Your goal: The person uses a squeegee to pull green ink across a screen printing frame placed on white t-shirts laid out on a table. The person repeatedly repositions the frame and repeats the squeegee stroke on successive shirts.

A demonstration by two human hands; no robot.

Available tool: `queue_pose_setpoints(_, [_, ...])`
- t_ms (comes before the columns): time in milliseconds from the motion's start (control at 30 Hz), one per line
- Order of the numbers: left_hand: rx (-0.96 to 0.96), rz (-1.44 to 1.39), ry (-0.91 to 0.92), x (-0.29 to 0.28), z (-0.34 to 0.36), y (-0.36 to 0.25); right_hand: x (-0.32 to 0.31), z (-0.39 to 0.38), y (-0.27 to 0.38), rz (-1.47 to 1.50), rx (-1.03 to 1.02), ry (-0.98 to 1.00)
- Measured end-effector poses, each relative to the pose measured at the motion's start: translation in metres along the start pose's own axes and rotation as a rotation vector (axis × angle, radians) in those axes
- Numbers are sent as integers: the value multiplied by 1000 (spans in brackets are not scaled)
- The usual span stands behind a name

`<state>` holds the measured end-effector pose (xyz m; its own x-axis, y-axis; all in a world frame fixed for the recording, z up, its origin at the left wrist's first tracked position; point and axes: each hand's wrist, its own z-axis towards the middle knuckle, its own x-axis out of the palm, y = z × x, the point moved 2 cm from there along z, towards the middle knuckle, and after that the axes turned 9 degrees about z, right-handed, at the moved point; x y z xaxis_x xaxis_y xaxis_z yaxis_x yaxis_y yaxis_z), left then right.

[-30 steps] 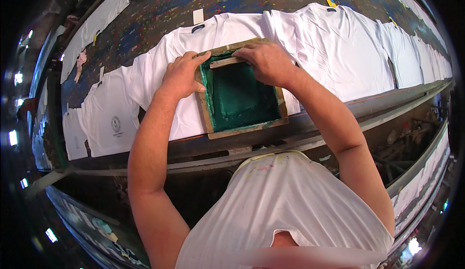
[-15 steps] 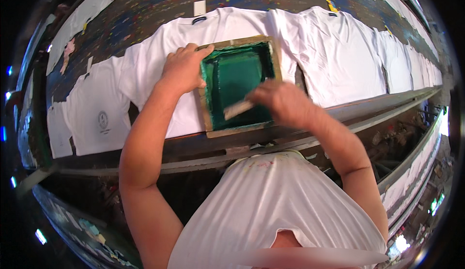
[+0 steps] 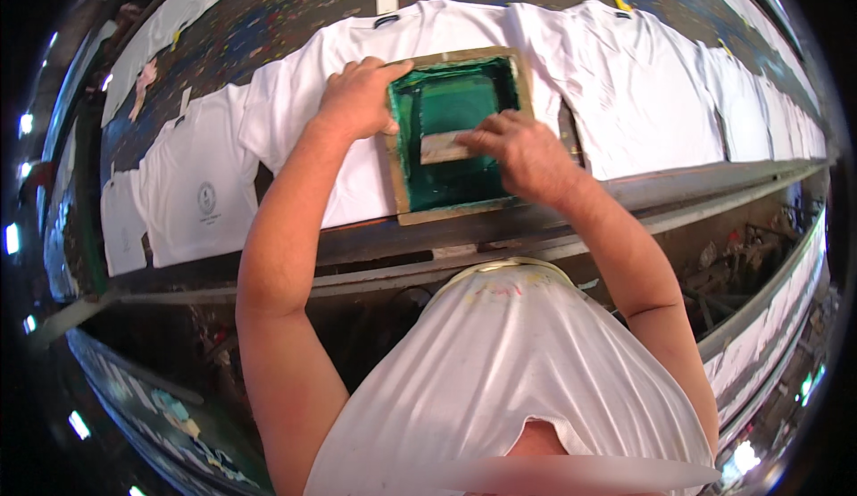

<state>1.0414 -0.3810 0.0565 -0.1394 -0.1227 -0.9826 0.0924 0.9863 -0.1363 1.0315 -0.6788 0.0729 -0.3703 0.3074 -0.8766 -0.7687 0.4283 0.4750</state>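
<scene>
Since half a second ago, the pale squeegee (image 3: 439, 149) has shifted away from the desk's near edge and swung from a slant to nearly level; a second ago it was at the far inner side of the wooden frame (image 3: 455, 216). It is now around the middle of the frame's inside.

The right hand (image 3: 528, 152) reaches in over the frame's right side, knuckles up, its fingers closed on the squeegee's right end; motion blurs them a little. Its elbow is bent outward. The left hand (image 3: 361, 101) grips the frame's left side near the far left corner, forefinger lying over that corner and thumb lower down along the same side.

One square, open-topped frame lies over a white T-shirt (image 3: 348, 175), with its near side just by the desk's near edge. Inside, its walls and floor are smeared with green ink (image 3: 457, 99); how deep, I cannot tell.

Two more white shirts lie to the left along the near edge, the closer one bearing a dark round print (image 3: 206, 199). To the right lies one wide shirt (image 3: 634, 94), then several narrower-looking ones toward the desk's right end, too overlapped to count. One white card (image 3: 386, 1) stands out beyond the middle shirt's collar, one yellow tag (image 3: 620, 0) beyond the wide shirt's. Coloured specks dot the bare desk (image 3: 295, 16) behind.
</scene>
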Motion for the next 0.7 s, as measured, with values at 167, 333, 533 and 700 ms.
queue_pose_setpoints(167, [-122, -39, -94, 4, -16, 1, 16, -38, 30, -17, -12, -14])
queue_pose_setpoints(333, [-290, -399, -127, 33, -39, 3, 27, -61, 42, -19, 0, -16])
queue_pose_setpoints(533, [-416, -785, -360, 88, -69, -22, 24, -69, 46, 95, -45, -108])
queue_pose_setpoints(700, [-372, -706, -596, 109, -90, -55, 13, -81, 44, 173, -15, -241])
